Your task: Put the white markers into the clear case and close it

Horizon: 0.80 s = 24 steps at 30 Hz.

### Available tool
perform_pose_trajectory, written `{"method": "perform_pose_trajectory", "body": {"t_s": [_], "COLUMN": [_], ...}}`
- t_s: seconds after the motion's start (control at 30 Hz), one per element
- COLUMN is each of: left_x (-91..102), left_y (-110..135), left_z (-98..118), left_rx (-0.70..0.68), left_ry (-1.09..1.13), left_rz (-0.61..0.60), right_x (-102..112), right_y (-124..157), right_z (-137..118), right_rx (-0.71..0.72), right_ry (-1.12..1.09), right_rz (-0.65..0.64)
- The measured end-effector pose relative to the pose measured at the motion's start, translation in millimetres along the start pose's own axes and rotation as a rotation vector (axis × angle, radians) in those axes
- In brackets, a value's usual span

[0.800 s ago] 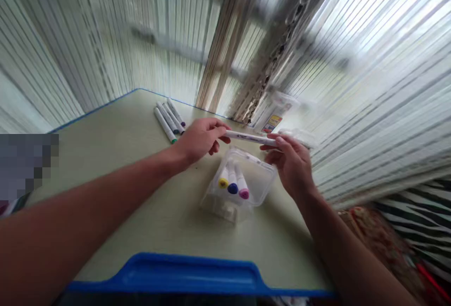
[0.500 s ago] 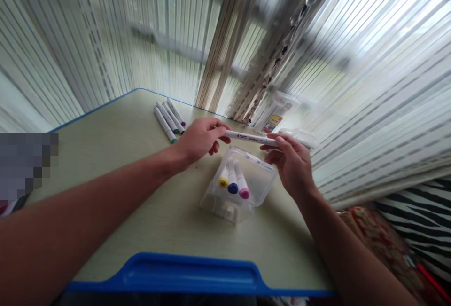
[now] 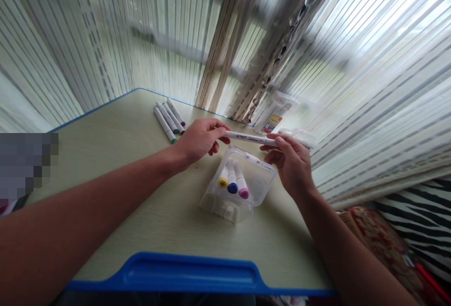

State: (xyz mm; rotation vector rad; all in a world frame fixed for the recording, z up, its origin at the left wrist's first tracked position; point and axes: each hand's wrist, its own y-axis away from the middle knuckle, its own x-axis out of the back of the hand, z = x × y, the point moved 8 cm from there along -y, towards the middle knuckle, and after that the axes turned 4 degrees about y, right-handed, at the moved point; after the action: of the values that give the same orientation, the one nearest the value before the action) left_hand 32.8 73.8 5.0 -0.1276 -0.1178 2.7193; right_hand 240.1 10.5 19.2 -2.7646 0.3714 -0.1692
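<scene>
A white marker pen with dark print on its barrel is held level above the table, one end in each hand. My left hand pinches its left end between thumb and fingers. On its right end, my right hand is closed in a similar grip. Just below stands a clear plastic case with its lid up. Three white markers lean in it: one yellow-ended, one blue-ended, one pink-ended. The colour of the held marker's ends is hidden by my fingers.
Several white markers with green, black and purple ends lie behind my left hand. Clear packaging with a yellow and red label stands at the table's back edge, by the string curtain. A blue tray ledge runs along the table's front.
Almost nothing differs. Both hands keep the marker in the same place, and the case and other markers stay where they were.
</scene>
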Motion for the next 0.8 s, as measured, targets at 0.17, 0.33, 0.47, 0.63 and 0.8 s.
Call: {"method": "perform_pose_trajectory", "body": {"t_s": [0.17,0.33,0.47,0.63,0.8], "left_x": [0.1,0.9,1.4,1.2,-3.3], "left_y": [-0.7,-1.5,-1.2,-0.2,2.8], "left_z": [-0.5,-0.7,-0.6,1.9,9.0], "left_rx": [0.004,0.001,-0.008,-0.025,-0.069], "left_ry": [-0.004,-0.007,-0.01,-0.015,-0.021], "left_rz": [0.002,0.003,0.005,0.005,-0.034], "right_x": [0.1,0.4,0.0,0.3,3.0], "right_y": [0.3,0.2,0.3,0.3,0.6], "right_z": [0.2,0.9,0.2,-1.3,-5.6], "right_rx": [0.001,0.001,0.007,0.013,0.044], "right_ry": [0.004,0.011,0.025,0.016,0.009], "right_rz": [0.002,0.0,0.0,0.011,0.053]}}
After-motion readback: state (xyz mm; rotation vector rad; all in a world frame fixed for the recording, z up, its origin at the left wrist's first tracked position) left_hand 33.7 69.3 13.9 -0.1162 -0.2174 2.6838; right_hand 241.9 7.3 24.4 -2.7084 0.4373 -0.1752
